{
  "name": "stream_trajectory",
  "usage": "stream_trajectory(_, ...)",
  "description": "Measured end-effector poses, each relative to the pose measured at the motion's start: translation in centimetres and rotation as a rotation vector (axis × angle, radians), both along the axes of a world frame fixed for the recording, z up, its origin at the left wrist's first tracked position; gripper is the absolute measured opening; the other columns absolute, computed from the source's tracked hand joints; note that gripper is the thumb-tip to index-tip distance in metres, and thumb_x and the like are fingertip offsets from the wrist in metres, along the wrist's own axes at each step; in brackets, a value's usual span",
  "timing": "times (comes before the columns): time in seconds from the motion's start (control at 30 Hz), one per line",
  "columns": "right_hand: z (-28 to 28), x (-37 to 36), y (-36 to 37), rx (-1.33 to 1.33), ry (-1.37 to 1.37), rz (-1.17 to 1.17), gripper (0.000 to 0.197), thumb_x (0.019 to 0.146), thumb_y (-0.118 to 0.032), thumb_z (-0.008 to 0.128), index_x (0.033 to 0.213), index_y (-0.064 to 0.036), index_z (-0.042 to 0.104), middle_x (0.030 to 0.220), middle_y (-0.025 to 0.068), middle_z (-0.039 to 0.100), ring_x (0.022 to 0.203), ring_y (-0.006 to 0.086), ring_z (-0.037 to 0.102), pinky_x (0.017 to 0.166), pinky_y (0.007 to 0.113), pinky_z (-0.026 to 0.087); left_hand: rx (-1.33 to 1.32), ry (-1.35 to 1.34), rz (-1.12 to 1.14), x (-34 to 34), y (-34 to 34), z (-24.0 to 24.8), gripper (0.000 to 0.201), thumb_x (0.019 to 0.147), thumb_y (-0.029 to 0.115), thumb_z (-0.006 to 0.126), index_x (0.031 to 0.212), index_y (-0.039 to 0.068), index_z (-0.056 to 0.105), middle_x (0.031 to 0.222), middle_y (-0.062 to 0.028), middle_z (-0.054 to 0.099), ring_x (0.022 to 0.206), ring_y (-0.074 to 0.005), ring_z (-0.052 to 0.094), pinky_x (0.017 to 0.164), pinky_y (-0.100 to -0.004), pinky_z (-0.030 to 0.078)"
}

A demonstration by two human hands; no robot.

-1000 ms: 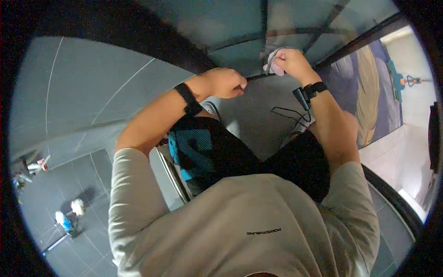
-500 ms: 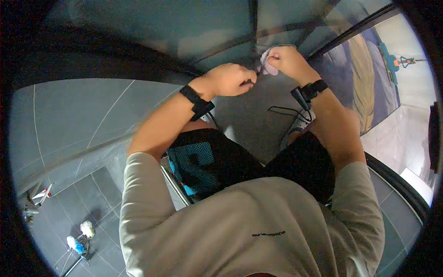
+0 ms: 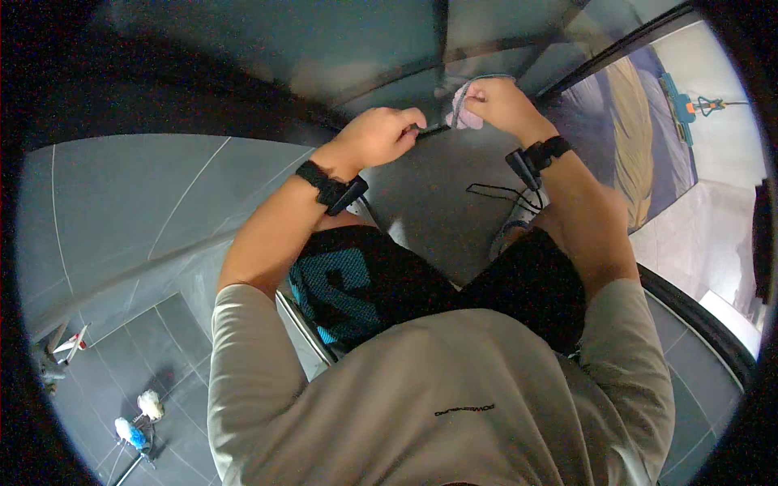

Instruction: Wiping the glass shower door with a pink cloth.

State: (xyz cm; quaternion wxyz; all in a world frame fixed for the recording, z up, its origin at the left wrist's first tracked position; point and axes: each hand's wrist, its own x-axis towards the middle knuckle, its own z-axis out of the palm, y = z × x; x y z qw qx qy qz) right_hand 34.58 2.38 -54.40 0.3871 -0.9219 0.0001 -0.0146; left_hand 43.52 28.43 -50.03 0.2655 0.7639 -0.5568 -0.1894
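Pinching a crumpled pink cloth point(image 3: 468, 113) with its grey edging between thumb and fingers, the person's right hand point(image 3: 496, 101) is at the lower edge of a dark, glossy panel point(image 3: 381, 49). Whether the cloth touches the panel is not clear. To its left, and apart from it, the left hand point(image 3: 377, 136) has its fingers curled inward near the same edge; whether they grip anything cannot be told. Each wrist wears a black band, with a small dark device point(image 3: 523, 168) on the right one. Below the hands, a thin black loop point(image 3: 496, 191) shows near a pale shoe point(image 3: 521, 215). Closer in are black shorts point(image 3: 421, 271) with a teal pattern, and a light grey-beige shirt point(image 3: 438, 364). Farther right is a purple-grey surface point(image 3: 636, 138) with a tan leaf shape, and beside it a teal tool point(image 3: 679, 109). At lower left, a blue-and-white mop-like object point(image 3: 132, 434) rests on grey floor tiles point(image 3: 154, 340).
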Motion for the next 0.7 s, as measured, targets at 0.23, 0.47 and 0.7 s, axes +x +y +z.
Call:
stream_trajectory(0.23, -0.1, -0.2, 0.1, 0.010, -0.014, -0.042, 0.021, 0.080, -0.020, 0.066, 0.087, -0.0002, 0.067, 0.076, 0.0148, 0.066, 0.068, 0.0221, 0.063, 0.063, 0.036, 0.048, 0.332, -0.142, -0.135, -0.6, -1.0, -4.6, 0.025, 0.088, 0.020, 0.057, 0.113, 0.016, 0.059, 0.084, -0.0176, 0.068, 0.078, -0.0395, 0.066, 0.069, -0.0510, 0.053)
stream_trajectory(0.47, 1.7, -0.1, 0.5, -0.033, -0.034, -0.070, 0.028, 0.079, -0.032, 0.067, 0.088, -0.0053, 0.070, 0.080, 0.0171, 0.069, 0.071, 0.0333, 0.067, 0.069, 0.040, 0.053, 0.518, -0.200, -0.188, 0.2, 1.3, -6.0, 0.028, 0.089, 0.020, 0.055, 0.117, 0.016, 0.058, 0.088, -0.0212, 0.067, 0.080, -0.0426, 0.065, 0.072, -0.0539, 0.052)
stream_trajectory(0.7, 5.5, -1.3, -3.4, 0.291, -0.496, -0.443, 0.013, 0.086, -0.009, 0.064, 0.096, -0.0013, 0.066, 0.084, 0.0073, 0.067, 0.074, 0.0107, 0.061, 0.066, 0.027, 0.049, 0.317, -0.124, 0.093, -0.7, 0.6, -1.4, 0.030, 0.085, 0.017, 0.059, 0.114, 0.009, 0.060, 0.087, -0.0212, 0.068, 0.079, -0.0406, 0.065, 0.071, -0.0505, 0.051)
